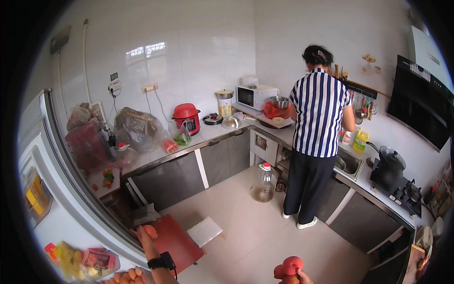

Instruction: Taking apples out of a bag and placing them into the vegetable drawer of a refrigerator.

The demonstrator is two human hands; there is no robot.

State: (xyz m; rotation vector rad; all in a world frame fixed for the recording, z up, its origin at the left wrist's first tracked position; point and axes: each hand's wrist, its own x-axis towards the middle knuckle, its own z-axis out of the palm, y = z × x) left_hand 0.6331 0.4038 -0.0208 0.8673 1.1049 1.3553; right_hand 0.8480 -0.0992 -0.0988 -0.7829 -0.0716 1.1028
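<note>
My left hand (142,237) is at the lower left, against the edge of the open refrigerator door (103,213). A round red tomato (150,231) sits in its grip. A band with a small dark device circles that wrist. At the bottom edge, my right hand (303,276) shows only in part. It holds several red tomatoes (293,265) clustered together, the lowest cut off by the frame. Brown eggs (124,277) and bagged food (69,259) lie in the refrigerator door shelf below my left arm.
A person (317,117) in a striped shirt stands at the counter by the sink (349,165), back to me. On the floor are a large plastic bottle (264,184), a white stool (205,231) and a red seat (177,245). A red electric cooker (186,119) stands on the counter.
</note>
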